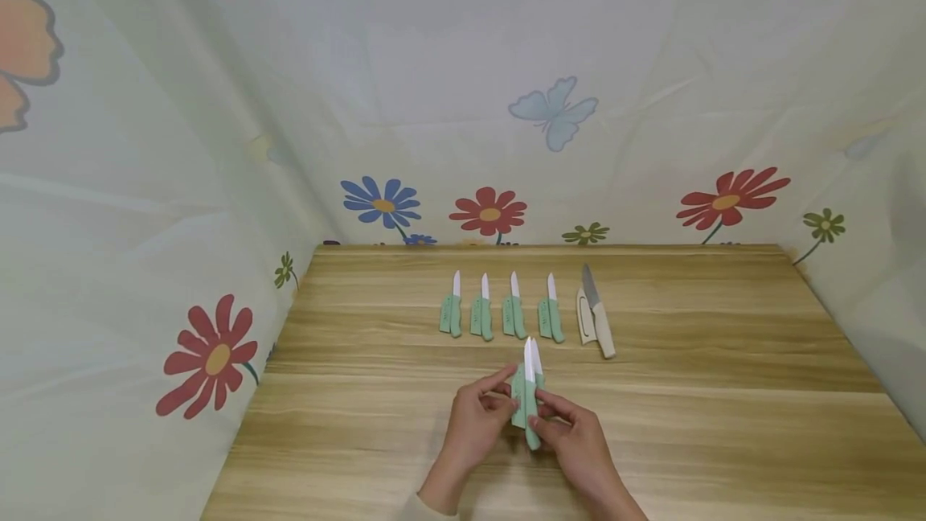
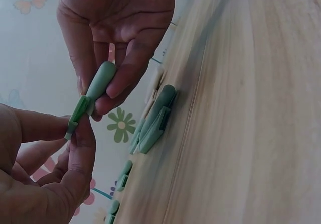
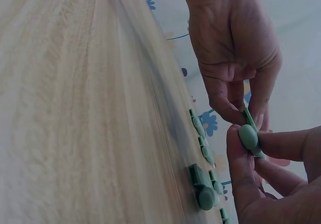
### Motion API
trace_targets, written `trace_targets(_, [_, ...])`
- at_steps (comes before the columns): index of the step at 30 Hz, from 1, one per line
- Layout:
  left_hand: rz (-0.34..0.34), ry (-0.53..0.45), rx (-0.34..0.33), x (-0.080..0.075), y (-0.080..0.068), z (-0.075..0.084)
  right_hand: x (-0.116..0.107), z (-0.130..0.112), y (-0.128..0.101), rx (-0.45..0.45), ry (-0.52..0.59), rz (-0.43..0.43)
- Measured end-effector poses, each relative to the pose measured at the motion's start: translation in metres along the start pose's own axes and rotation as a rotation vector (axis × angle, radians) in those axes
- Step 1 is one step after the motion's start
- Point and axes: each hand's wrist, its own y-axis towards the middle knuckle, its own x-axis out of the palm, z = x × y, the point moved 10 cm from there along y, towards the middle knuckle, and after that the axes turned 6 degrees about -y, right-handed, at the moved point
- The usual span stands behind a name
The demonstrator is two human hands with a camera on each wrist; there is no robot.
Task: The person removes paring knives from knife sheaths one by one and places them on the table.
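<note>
Both hands, left (image 1: 473,416) and right (image 1: 575,434), pinch a green-handled white-bladed knife (image 1: 531,392) with its green sheath (image 1: 518,402); next likely needs aligning blade and sheath.

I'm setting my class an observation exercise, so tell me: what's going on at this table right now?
A person is working at a wooden table with both hands. The left hand and the right hand together hold a green-handled knife with a white blade, alongside its green sheath, just above the tabletop. Behind them lies a row of four more green knives, each next to its sheath. At the row's right end lies a cream-handled knife with a grey blade, beside its cream sheath.
</note>
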Motion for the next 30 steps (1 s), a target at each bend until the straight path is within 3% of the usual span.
trace_targets(5, [-0.015, -0.009, 0.013, 0.002, -0.003, 0.001, -0.001, -0.001, 0.004, 0.002, -0.020, 0.019])
trace_targets(25, [0.048, 0.059, -0.014, -0.012, -0.001, -0.013, 0.006, 0.000, 0.019, -0.011, -0.062, 0.051])
trace_targets(30, [0.033, 0.020, -0.039, -0.016, 0.002, -0.017, 0.009, -0.001, 0.023, -0.028, -0.074, 0.056])
